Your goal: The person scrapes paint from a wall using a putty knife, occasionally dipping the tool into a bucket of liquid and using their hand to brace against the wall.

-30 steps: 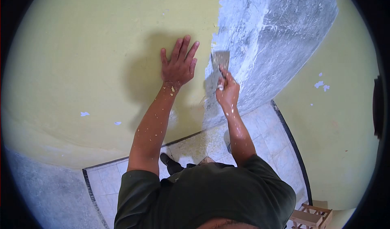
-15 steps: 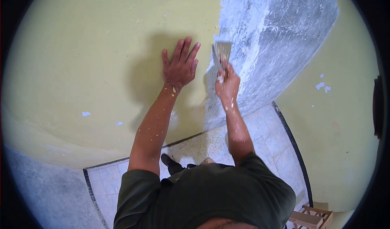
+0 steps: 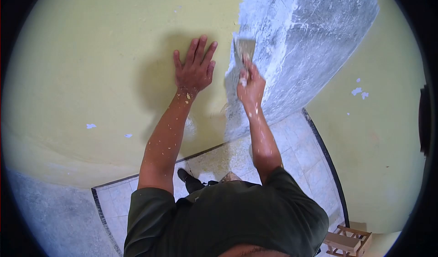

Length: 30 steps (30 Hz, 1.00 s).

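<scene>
My right hand (image 3: 251, 87) grips the handle of a paint scraper (image 3: 246, 48). Its wide metal blade points up the wall, at the ragged border between the yellow paint (image 3: 114, 51) and the bare grey-white plaster (image 3: 310, 42). To the left, my left hand (image 3: 195, 67) lies with spread fingers against the painted part. Pale flakes stick to both forearms and to the fingers of my right hand. Whether the blade touches the surface I cannot tell.
Small chipped spots (image 3: 91, 126) mark the paint at lower left, and more chips (image 3: 359, 92) show on the right wall. Scraped debris (image 3: 228, 159) lies on the tiled floor by the wall's foot. A wooden stool (image 3: 349, 240) stands at lower right.
Both hands and the scraper appear slightly higher and further left in view; the wall has shifted left and up too. The scraper remains at the paint border.
</scene>
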Motion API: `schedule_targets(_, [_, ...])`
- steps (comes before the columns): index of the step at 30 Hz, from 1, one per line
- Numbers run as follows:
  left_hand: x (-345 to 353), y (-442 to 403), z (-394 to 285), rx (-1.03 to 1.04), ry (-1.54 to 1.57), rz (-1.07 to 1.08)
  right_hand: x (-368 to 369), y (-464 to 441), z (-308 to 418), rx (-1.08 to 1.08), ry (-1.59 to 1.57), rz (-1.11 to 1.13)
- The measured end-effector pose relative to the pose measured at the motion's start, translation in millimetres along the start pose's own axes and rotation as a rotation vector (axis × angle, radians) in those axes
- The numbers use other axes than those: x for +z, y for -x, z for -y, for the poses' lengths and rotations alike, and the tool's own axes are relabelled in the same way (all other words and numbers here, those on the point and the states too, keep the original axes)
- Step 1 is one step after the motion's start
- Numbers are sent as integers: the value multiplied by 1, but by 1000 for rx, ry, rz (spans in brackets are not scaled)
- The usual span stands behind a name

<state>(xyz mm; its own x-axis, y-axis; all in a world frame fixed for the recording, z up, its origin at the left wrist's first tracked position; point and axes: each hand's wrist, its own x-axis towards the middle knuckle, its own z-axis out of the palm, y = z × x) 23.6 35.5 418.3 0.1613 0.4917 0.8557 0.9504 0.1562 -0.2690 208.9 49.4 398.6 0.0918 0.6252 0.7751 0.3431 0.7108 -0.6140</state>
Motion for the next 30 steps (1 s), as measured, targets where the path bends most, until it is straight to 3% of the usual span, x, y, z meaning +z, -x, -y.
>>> schedule_targets(4, [0, 3, 2, -1, -7, 8, -12, -27, 33, 109, -97, 36])
schedule_targets(7, [1, 4, 2, 2, -22, 15, -11, 19, -4, 144, -35, 76])
schedule_targets(11, [2, 7, 3, 7, -16, 7, -12, 7, 9, 268, -56, 93])
schedule_targets(22, [2, 4, 1, -8, 15, -28, -13, 13, 8, 242, -33, 83])
schedule_targets(25, [4, 5, 2, -3, 21, -26, -11, 9, 4, 115, -56, 46])
schedule_targets(27, [2, 4, 2, -1, 10, -31, -17, -7, 25, 283, 55, 151])
schedule_targets(30, [1, 7, 0, -2, 10, -18, -16, -21, 39, 264, -128, 100])
